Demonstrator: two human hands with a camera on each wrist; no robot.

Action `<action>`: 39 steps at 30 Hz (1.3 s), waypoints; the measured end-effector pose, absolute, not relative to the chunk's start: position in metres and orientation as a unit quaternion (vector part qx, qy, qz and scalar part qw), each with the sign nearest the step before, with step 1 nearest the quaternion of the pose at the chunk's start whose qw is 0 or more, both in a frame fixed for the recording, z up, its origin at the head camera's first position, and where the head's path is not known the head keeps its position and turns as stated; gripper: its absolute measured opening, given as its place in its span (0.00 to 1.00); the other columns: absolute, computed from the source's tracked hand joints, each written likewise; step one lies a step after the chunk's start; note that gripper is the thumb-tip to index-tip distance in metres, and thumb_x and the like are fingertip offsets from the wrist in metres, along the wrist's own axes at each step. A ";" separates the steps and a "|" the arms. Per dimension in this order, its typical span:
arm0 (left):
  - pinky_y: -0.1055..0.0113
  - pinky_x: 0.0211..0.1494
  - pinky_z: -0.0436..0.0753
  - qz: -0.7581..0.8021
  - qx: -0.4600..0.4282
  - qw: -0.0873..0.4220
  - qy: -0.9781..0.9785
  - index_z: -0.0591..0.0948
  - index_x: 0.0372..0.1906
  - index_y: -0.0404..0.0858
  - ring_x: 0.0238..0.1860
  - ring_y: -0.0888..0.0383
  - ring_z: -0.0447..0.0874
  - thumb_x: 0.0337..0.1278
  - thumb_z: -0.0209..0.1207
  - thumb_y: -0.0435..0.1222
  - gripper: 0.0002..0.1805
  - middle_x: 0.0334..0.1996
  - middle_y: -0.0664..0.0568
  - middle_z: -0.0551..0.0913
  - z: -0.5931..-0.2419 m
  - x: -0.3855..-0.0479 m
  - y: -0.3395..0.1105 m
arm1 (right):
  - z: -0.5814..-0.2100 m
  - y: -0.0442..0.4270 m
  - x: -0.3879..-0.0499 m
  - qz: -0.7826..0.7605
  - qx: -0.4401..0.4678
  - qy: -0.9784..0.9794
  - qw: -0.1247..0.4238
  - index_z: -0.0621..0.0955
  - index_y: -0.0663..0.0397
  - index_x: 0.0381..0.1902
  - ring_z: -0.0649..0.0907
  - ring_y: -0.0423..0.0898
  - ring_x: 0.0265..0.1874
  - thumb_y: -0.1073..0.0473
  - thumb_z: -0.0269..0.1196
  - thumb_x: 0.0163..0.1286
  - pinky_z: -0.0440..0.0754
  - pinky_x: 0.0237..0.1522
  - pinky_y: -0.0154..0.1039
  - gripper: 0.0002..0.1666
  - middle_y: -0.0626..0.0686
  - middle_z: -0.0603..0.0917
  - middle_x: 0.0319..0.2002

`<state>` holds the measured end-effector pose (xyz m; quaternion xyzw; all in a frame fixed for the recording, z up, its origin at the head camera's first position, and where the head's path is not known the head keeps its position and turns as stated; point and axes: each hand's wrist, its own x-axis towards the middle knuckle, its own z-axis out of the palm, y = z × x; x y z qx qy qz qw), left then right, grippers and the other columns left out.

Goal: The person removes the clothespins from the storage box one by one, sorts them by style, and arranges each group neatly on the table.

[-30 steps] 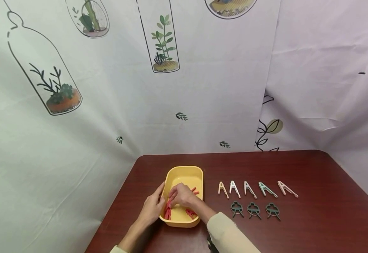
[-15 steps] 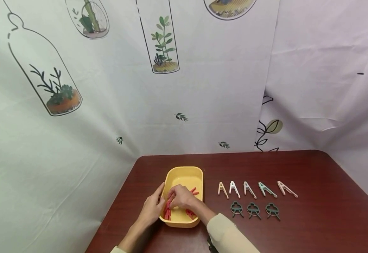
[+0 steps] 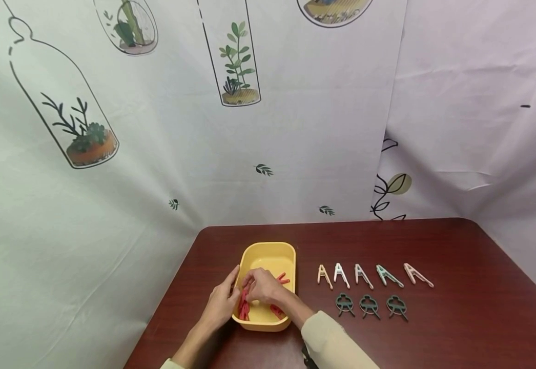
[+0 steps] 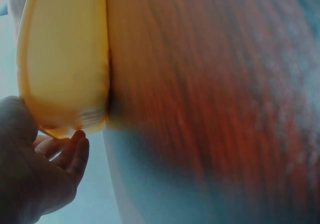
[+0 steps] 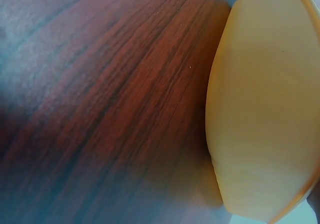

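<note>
A yellow plastic tub (image 3: 268,250) stands on the table with several red clothespins (image 3: 244,311) inside it. My left hand (image 3: 220,304) grips the tub's left wall; in the left wrist view its fingers curl under the edge of the yellow tub (image 4: 65,59). My right hand (image 3: 263,287) reaches into the tub, fingertips pinching a red clothespin near the left wall. That hand partly covers the clothespins. More red ones lie by the right wall, one clothespin (image 3: 283,279) farther back and another nearer the front. In the right wrist view only the tub's outer wall (image 5: 265,109) shows, without the fingers.
Right of the tub, a row of pale clothespins (image 3: 364,277) in several colours lies on the dark red-brown table (image 3: 471,307). Three dark green round clips (image 3: 369,306) lie in front of that row. A printed fabric backdrop (image 3: 295,154) hangs behind and beside the table.
Almost nothing differs. My right hand's fingers shift very slightly at the red clothespins by the left wall, while the left hand stays on the tub.
</note>
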<state>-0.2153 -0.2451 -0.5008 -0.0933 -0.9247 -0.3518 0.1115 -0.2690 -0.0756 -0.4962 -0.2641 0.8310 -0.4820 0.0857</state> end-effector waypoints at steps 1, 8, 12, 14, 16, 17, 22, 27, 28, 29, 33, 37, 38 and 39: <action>0.62 0.44 0.80 -0.352 -0.094 0.110 -0.925 0.70 0.79 0.34 0.38 0.57 0.79 0.69 0.56 0.26 0.33 0.54 0.41 0.87 -0.501 -0.215 -0.245 | -0.496 -0.076 -0.269 -0.489 -0.262 0.827 0.089 0.86 0.59 0.35 0.80 0.35 0.24 0.78 0.76 0.49 0.77 0.29 0.30 0.17 0.49 0.86 0.27; 0.60 0.47 0.82 -0.353 -0.095 0.109 -0.924 0.70 0.79 0.33 0.41 0.56 0.81 0.70 0.57 0.26 0.33 0.57 0.40 0.87 -0.501 -0.215 -0.245 | -0.497 -0.076 -0.269 -0.549 -0.243 0.790 0.124 0.85 0.66 0.39 0.84 0.40 0.27 0.81 0.73 0.51 0.80 0.30 0.32 0.18 0.52 0.85 0.30; 0.59 0.47 0.81 -0.348 -0.096 0.113 -0.926 0.70 0.79 0.33 0.40 0.56 0.80 0.70 0.57 0.26 0.33 0.57 0.41 0.87 -0.502 -0.215 -0.246 | -0.497 -0.076 -0.269 -0.581 -0.230 0.769 0.137 0.85 0.69 0.41 0.84 0.42 0.29 0.83 0.71 0.51 0.83 0.32 0.34 0.18 0.53 0.85 0.32; 0.59 0.47 0.81 -0.345 -0.097 0.114 -0.927 0.70 0.79 0.33 0.40 0.56 0.80 0.70 0.57 0.26 0.33 0.57 0.41 0.87 -0.502 -0.215 -0.246 | -0.497 -0.076 -0.269 -0.596 -0.222 0.758 0.142 0.85 0.70 0.41 0.85 0.43 0.29 0.83 0.71 0.51 0.83 0.33 0.34 0.18 0.54 0.85 0.32; 0.58 0.47 0.80 -0.343 -0.098 0.116 -0.927 0.70 0.79 0.34 0.40 0.57 0.80 0.70 0.57 0.26 0.33 0.56 0.42 0.87 -0.503 -0.215 -0.246 | -0.498 -0.076 -0.269 -0.604 -0.217 0.753 0.144 0.85 0.69 0.40 0.84 0.43 0.29 0.83 0.70 0.52 0.82 0.32 0.34 0.17 0.54 0.85 0.31; 0.58 0.48 0.80 -0.342 -0.097 0.116 -0.927 0.71 0.78 0.34 0.40 0.57 0.80 0.70 0.57 0.26 0.33 0.56 0.42 0.87 -0.503 -0.215 -0.247 | -0.497 -0.076 -0.269 -0.608 -0.215 0.751 0.145 0.85 0.69 0.40 0.84 0.43 0.29 0.83 0.70 0.52 0.81 0.32 0.34 0.17 0.54 0.85 0.31; 0.59 0.48 0.80 -0.342 -0.100 0.117 -0.927 0.71 0.78 0.34 0.40 0.56 0.80 0.69 0.58 0.25 0.33 0.57 0.42 0.87 -0.502 -0.216 -0.247 | -0.496 -0.075 -0.268 -0.616 -0.206 0.745 0.151 0.86 0.66 0.38 0.81 0.43 0.29 0.83 0.68 0.53 0.78 0.30 0.33 0.16 0.53 0.85 0.30; 0.59 0.48 0.81 -0.344 -0.102 0.116 -0.926 0.70 0.78 0.33 0.42 0.56 0.81 0.70 0.57 0.25 0.33 0.59 0.40 0.86 -0.502 -0.216 -0.247 | -0.495 -0.076 -0.267 -0.628 -0.195 0.735 0.163 0.86 0.66 0.37 0.82 0.43 0.27 0.82 0.67 0.56 0.84 0.32 0.38 0.13 0.58 0.86 0.30; 0.59 0.48 0.81 -0.344 -0.102 0.116 -0.926 0.71 0.78 0.33 0.42 0.56 0.81 0.70 0.58 0.25 0.33 0.58 0.40 0.86 -0.502 -0.217 -0.247 | -0.494 -0.076 -0.267 -0.628 -0.191 0.736 0.166 0.86 0.65 0.37 0.82 0.43 0.27 0.81 0.68 0.57 0.85 0.33 0.39 0.12 0.58 0.86 0.30; 0.60 0.48 0.81 -0.345 -0.101 0.115 -0.926 0.70 0.78 0.34 0.42 0.56 0.81 0.70 0.57 0.25 0.33 0.56 0.41 0.87 -0.502 -0.217 -0.247 | -0.494 -0.076 -0.266 -0.631 -0.186 0.733 0.173 0.86 0.66 0.37 0.83 0.44 0.28 0.81 0.68 0.58 0.86 0.34 0.41 0.12 0.58 0.86 0.30; 0.61 0.46 0.81 -0.345 -0.101 0.115 -0.926 0.71 0.79 0.34 0.40 0.57 0.80 0.70 0.57 0.25 0.33 0.54 0.43 0.88 -0.502 -0.216 -0.246 | -0.493 -0.075 -0.264 -0.647 -0.167 0.716 0.203 0.86 0.67 0.39 0.86 0.47 0.29 0.79 0.67 0.63 0.89 0.38 0.45 0.09 0.55 0.85 0.31; 0.60 0.48 0.82 -0.347 -0.102 0.116 -0.925 0.70 0.79 0.34 0.42 0.56 0.81 0.69 0.57 0.25 0.33 0.54 0.41 0.88 -0.501 -0.215 -0.246 | -0.494 -0.074 -0.263 -0.666 -0.156 0.690 0.236 0.86 0.70 0.40 0.88 0.51 0.29 0.80 0.65 0.64 0.90 0.40 0.50 0.08 0.57 0.86 0.32; 0.59 0.48 0.82 -0.348 -0.102 0.116 -0.925 0.70 0.78 0.33 0.42 0.56 0.82 0.69 0.57 0.25 0.33 0.55 0.40 0.88 -0.501 -0.215 -0.246 | -0.494 -0.074 -0.263 -0.668 -0.155 0.687 0.241 0.86 0.71 0.40 0.88 0.51 0.29 0.80 0.65 0.64 0.90 0.40 0.50 0.09 0.58 0.87 0.32; 0.58 0.49 0.82 -0.349 -0.103 0.116 -0.924 0.70 0.78 0.33 0.43 0.55 0.82 0.69 0.57 0.25 0.33 0.55 0.39 0.88 -0.501 -0.215 -0.246 | -0.494 -0.073 -0.262 -0.668 -0.156 0.685 0.244 0.86 0.71 0.40 0.88 0.51 0.29 0.80 0.65 0.64 0.90 0.40 0.50 0.09 0.58 0.87 0.32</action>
